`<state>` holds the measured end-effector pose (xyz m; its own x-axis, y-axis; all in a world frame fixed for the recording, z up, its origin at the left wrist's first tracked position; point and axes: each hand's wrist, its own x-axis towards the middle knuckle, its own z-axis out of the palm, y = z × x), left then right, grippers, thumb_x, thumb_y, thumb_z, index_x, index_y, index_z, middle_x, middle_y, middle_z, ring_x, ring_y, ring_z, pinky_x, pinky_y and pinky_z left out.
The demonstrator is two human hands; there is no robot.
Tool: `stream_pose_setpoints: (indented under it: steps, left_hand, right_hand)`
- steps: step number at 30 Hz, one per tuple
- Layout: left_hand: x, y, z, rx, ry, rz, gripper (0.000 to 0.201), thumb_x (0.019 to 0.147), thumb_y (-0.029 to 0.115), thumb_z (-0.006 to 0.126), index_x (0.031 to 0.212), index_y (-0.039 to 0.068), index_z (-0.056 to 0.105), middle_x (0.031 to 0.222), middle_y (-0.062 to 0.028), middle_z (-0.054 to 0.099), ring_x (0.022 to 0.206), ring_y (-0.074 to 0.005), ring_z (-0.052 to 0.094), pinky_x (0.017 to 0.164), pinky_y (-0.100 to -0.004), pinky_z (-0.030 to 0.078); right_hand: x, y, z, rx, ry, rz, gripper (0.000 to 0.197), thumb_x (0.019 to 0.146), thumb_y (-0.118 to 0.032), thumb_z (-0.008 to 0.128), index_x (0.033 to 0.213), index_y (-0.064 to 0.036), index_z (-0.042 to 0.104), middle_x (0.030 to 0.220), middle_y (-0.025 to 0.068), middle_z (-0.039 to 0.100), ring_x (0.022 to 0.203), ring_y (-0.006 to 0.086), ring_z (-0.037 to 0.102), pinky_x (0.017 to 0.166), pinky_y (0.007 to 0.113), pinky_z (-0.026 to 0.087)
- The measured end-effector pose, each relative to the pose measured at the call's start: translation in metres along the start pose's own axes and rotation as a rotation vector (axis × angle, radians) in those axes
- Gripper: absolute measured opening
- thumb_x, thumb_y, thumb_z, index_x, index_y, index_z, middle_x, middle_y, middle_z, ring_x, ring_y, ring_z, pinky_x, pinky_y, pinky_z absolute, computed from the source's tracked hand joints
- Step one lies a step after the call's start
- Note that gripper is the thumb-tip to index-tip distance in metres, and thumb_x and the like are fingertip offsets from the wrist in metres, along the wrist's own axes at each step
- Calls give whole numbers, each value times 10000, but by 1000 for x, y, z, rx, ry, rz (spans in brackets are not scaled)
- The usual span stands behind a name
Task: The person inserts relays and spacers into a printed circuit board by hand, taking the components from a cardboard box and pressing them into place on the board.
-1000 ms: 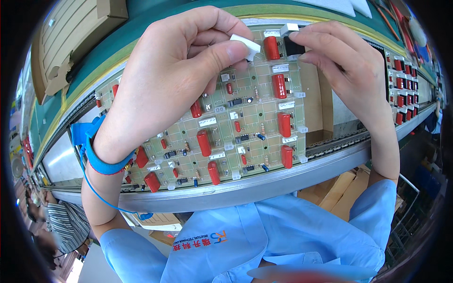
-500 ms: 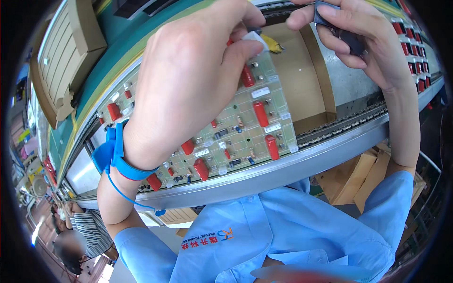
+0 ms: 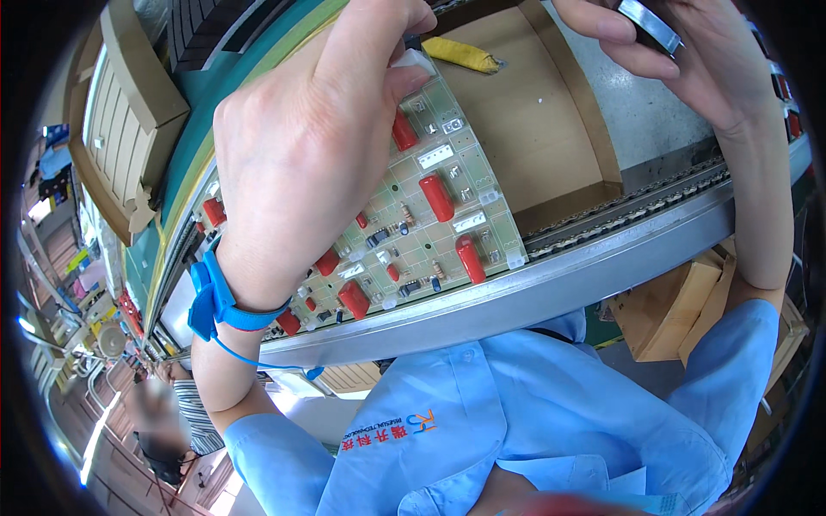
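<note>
A green circuit board panel (image 3: 447,163), set with red capacitors (image 3: 437,198), white connectors (image 3: 435,156) and small resistors, lies on the conveyor rails in front of me. Over its far part is my left hand (image 3: 301,146), closed, thumb and fingers pinching at the far edge beside a small white piece; what they grip is mostly hidden. On that wrist sits a blue strap (image 3: 215,292) with a cord. My right hand (image 3: 705,69), at the far right, is curled around a black piece with a shiny metal face (image 3: 651,27), held off the surface.
An open cardboard tray (image 3: 542,112) sits right of the board, with a yellow-wrapped item (image 3: 463,54) inside. The metal rail (image 3: 482,292) runs along my side. A divided cardboard box (image 3: 112,112) stands at the far left; another person (image 3: 163,413) is at lower left.
The view has shifted, so the board and my left hand appear farther left. My right hand has turned, showing the black piece's shiny face. My left hand still pinches at the board's far edge.
</note>
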<state>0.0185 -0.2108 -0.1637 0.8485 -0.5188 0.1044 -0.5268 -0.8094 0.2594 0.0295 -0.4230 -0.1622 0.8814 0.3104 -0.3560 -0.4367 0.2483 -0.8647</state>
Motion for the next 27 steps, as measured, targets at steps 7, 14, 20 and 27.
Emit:
stream_pose_setpoints:
  steps: [7, 14, 20, 27]
  left_hand:
    - [-9, -22, 7, -53, 100, 165, 324, 793, 53, 723, 1093, 93, 608, 873, -10, 695, 523, -53, 452, 495, -201, 403]
    - [-7, -27, 10, -77, 113, 207, 329, 793, 60, 731, 1095, 80, 601, 881, -15, 701, 525, -47, 445, 490, -192, 390]
    - [1, 4, -8, 16, -86, 4, 249, 753, 53, 719, 946, 38, 561, 757, -88, 614, 597, -221, 623, 510, -304, 472]
    - [3, -12, -10, 17, -77, 161, 326, 748, 24, 729, 1012, 51, 539, 796, -82, 629, 615, -195, 636, 537, -278, 483]
  right_hand:
    - [-1, 0, 5, -108, -42, -38, 386, 954, -110, 493, 1243, 135, 419, 1107, 292, 600, 474, 115, 506, 335, 186, 331]
    - [9, 1, 10, -143, -69, -39, 363, 964, -149, 484, 1227, 97, 447, 1083, 242, 613, 482, 94, 493, 358, 177, 335]
    - [11, 2, 6, -180, -90, -37, 346, 972, -182, 476, 1214, 64, 471, 1064, 199, 625, 489, 75, 481, 377, 168, 338]
    - [11, 5, -2, -224, -118, -34, 331, 981, -221, 467, 1199, 26, 499, 1040, 149, 638, 498, 54, 468, 400, 159, 341]
